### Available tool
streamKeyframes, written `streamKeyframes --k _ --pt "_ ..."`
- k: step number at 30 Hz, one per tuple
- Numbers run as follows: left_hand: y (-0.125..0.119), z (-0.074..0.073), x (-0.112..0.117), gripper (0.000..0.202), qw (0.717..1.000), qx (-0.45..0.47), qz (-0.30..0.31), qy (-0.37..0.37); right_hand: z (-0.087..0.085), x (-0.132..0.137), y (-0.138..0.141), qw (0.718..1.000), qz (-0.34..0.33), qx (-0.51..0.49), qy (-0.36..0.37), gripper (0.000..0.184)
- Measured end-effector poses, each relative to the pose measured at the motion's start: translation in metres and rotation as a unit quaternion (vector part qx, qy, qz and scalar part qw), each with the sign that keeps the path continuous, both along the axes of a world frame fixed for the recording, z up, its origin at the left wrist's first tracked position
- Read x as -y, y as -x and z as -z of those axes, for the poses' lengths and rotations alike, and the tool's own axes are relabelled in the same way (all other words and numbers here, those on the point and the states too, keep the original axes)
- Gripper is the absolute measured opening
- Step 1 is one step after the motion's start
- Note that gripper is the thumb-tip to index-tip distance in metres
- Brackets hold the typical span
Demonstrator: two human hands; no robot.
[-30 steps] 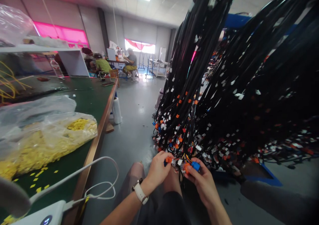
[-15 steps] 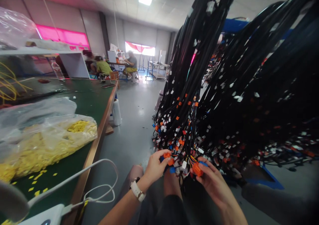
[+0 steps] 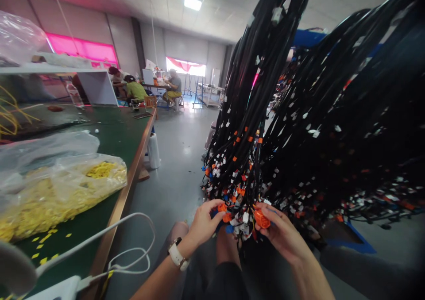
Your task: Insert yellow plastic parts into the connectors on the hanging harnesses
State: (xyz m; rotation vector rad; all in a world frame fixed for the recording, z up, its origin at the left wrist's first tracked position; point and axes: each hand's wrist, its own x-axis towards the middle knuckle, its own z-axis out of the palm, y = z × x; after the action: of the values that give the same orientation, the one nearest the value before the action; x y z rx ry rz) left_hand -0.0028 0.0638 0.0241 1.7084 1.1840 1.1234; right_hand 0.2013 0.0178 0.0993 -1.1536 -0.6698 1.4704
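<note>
My right hand [image 3: 280, 229] grips an orange connector [image 3: 262, 219] between thumb and fingers, with thin coloured wires running into it. To its left, my left hand [image 3: 203, 224] pinches another orange connector [image 3: 222, 207] at the fingertips; a second orange piece [image 3: 227, 217] sits just below it. White connectors [image 3: 245, 217] and a blue connector [image 3: 229, 228] dangle between the hands. All of these are at the lower ends of a thick hanging bundle of black cables [image 3: 262, 78]. My legs are beneath the hands.
At left, a green-topped table [image 3: 116, 136] carries an open plastic bag [image 3: 66, 194] of small yellow pieces, some scattered, and a white cable [image 3: 133, 222]. More black cable bundles [image 3: 348, 114] hang at right. Co-workers [image 3: 172, 87] sit at far tables.
My right hand has turned the orange connector so that a different face shows, and moved slightly left. My left hand keeps its pinch. The view has shifted a little.
</note>
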Motion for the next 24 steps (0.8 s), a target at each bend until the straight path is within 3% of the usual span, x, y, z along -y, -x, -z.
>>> streamKeyframes --k 4,14,19,21,24 --pt "-0.001 0.000 0.001 0.032 1.000 0.001 -0.003 -0.003 0.001 -0.007 -0.002 0.999 0.015 -0.034 0.023 0.032" --pt "0.002 0.000 -0.005 0.045 0.996 0.045 -0.076 0.003 -0.002 -0.023 0.000 0.993 0.019 -0.096 0.067 0.015" --pt "0.000 0.024 -0.013 0.029 0.995 0.061 -0.026 0.071 0.000 -0.020 -0.002 0.993 -0.009 -0.105 0.056 0.019" --pt "-0.004 0.037 -0.012 0.033 0.986 0.099 0.016 0.130 -0.002 -0.016 -0.002 0.992 -0.025 -0.115 0.051 0.023" --pt "-0.011 0.049 -0.007 0.049 0.952 0.188 0.099 0.223 -0.008 -0.011 0.000 0.989 -0.049 -0.132 0.046 0.027"
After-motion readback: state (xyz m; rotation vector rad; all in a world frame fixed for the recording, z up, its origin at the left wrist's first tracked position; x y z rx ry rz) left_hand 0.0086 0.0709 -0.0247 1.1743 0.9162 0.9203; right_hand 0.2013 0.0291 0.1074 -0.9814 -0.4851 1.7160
